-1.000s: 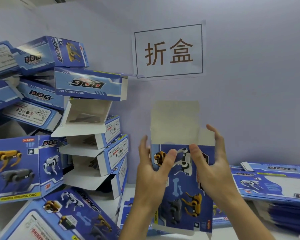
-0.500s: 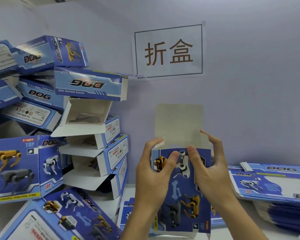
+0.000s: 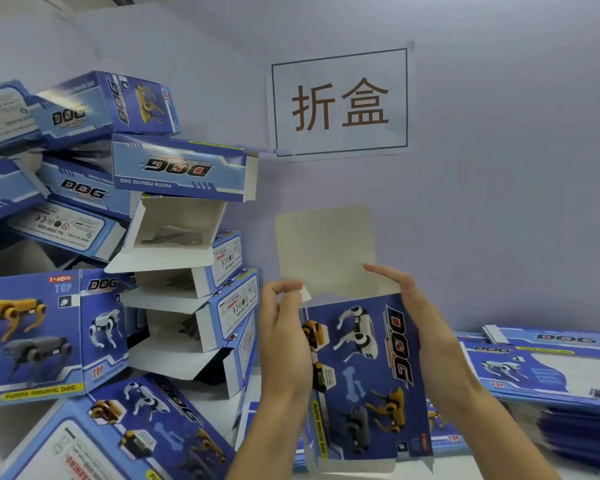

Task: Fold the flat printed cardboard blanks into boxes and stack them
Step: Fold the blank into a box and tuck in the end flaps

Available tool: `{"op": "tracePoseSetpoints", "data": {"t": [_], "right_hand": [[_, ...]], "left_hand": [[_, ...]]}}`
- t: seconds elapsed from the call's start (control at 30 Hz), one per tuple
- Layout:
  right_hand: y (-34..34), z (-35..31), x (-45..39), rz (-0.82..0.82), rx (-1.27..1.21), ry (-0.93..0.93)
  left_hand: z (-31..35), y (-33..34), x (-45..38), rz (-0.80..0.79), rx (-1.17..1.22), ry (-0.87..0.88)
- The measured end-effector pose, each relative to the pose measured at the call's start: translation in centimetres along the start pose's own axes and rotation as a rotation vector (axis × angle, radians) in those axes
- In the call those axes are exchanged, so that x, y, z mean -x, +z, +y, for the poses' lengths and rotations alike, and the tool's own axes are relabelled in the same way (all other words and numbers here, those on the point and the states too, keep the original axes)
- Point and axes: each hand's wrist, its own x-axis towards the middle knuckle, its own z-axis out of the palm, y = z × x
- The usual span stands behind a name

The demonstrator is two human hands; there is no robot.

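1. Since a second ago: box [image 3: 364,372] turned slightly, side panel with DOG print now facing; left thumb gone from the front face up to the small side flap [image 3: 303,293].
2. Left hand [image 3: 284,336]: pinching that flap at the box's top left corner, fingers curled round it.
3. Right hand [image 3: 418,318]: grasping the box's right edge, forefinger stretched up beside the tall top flap [image 3: 326,249].
4. Key relation: box upright between both hands, long axis vertical, open top end at fingertip level; side flap under the left hand, so left nearer for tucking it in.
5. Count: one box in hand; folded boxes [image 3: 184,171] heaped left, well over ten, exact number unclear; flat blanks [image 3: 548,370] stacked right, uncountable.
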Motion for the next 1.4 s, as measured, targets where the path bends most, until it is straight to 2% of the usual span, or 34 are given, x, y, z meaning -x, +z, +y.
{"op": "tracePoseSetpoints", "data": {"t": [0.17,0.37,0.63,0.8,0.9,1.1,1.4], "right_hand": [[0.5,-0.8,-0.3,0.041,-0.002,0.027],[-0.3,-0.7,-0.5,0.14,-0.169,0.088],[-0.6,-0.8,-0.7,-0.008,-0.212,0.15],[-0.4,-0.9,-0.7,0.033,-0.174,0.134],[-0.2,-1.1,-0.6,0.04,-0.235,0.133],[0.0,-0.8,-0.4,0.039,-0.257,0.146],[0.4,-1.3,-0.5,0.24,-0.104,0.058]], "left_hand": [[0.7,0.1,0.3,0.018,-0.01,0.017],[1.3,0.8,1.0,0.015,0.019,-0.01],[1.0,0.4,0.6,-0.097,-0.033,-0.008],[1.2,0.6,0.9,-0.112,-0.027,0.033],[1.0,0.4,0.8,-0.124,-0.029,0.068],[0.9,0.5,0.4,-0.067,0.051,0.013],[1.0,0.5,0.6,-0.14,0.049,0.066]]}}
